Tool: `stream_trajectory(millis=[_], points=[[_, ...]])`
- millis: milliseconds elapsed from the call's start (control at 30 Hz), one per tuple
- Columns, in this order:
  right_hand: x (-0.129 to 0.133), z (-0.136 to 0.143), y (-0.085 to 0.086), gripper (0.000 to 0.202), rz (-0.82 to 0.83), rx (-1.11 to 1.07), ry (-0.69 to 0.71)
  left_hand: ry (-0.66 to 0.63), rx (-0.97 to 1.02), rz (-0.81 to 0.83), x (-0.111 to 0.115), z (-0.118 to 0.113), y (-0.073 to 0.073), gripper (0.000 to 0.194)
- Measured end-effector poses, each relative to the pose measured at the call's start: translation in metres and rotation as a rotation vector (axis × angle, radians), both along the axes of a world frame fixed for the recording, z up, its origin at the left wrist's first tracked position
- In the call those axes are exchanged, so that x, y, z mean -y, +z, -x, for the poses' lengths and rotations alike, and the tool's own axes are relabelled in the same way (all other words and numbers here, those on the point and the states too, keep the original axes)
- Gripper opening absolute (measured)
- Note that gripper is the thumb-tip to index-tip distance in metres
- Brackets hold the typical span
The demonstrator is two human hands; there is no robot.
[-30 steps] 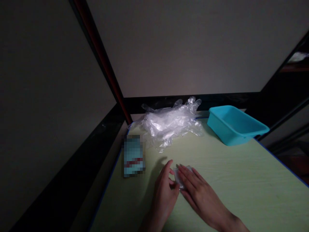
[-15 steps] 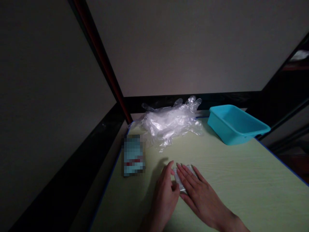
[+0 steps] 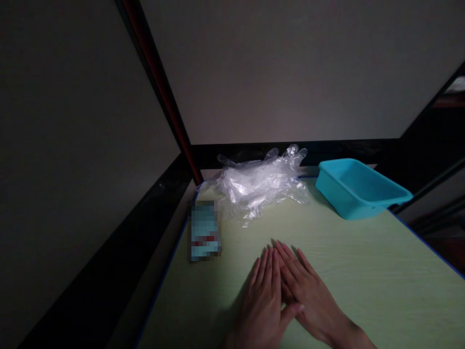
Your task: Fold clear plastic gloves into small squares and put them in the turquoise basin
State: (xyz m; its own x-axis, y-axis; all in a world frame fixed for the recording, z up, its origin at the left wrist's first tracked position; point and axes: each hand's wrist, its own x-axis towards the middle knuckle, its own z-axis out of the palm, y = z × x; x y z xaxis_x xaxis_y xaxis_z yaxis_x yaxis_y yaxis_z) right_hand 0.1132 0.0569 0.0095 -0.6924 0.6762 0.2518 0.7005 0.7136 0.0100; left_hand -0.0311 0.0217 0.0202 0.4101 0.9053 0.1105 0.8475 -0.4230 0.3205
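Observation:
My left hand point(image 3: 262, 295) lies palm down on the table, fingers stretched out together and the thumb pointing toward my other hand. Right beside it, my right hand point(image 3: 307, 286) is also flat, its fingers angled to the upper left so that the fingertips of both hands meet. The small folded piece of clear plastic is hidden, and the hands cover the spot where it lay. Beyond them rests a loose pile of clear disposable plastic gloves point(image 3: 261, 182), touched by neither hand.
The pale green table point(image 3: 363, 257) has a blue edge and stands against a panelled wall point(image 3: 283, 72). A turquoise plastic basin point(image 3: 358, 201) sits at the back right. At the left edge lies a blurred-out flat object point(image 3: 204, 232).
My left hand has turned palm down and moved in against my right hand. The folded plastic that showed under the right fingers is now covered. The view has shifted slightly.

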Motion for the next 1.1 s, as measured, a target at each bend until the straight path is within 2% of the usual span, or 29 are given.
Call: stream_trajectory(millis=[200, 533, 800, 933, 1100], points=[[0.000, 0.001, 0.002, 0.055, -0.001, 0.013, 0.008, 0.006, -0.095, -0.047, 0.000, 0.002, -0.002, 0.088], [-0.002, -0.001, 0.001, 0.054, 0.024, -0.022, 0.037, 0.038, -0.111, -0.043, -0.001, -0.001, -0.004, 0.092], [-0.001, -0.009, 0.000, 0.057, 0.027, -0.001, -0.014, 0.032, -0.105, -0.057, -0.001, 0.000, 0.002, 0.082], [0.000, -0.014, -0.003, 0.062, 0.014, 0.011, -0.042, 0.034, -0.101, -0.082, 0.000, 0.000, -0.001, 0.077], [-0.005, -0.019, -0.003, 0.057, 0.024, 0.025, -0.042, 0.024, -0.092, -0.097, -0.007, -0.005, -0.006, 0.078]])
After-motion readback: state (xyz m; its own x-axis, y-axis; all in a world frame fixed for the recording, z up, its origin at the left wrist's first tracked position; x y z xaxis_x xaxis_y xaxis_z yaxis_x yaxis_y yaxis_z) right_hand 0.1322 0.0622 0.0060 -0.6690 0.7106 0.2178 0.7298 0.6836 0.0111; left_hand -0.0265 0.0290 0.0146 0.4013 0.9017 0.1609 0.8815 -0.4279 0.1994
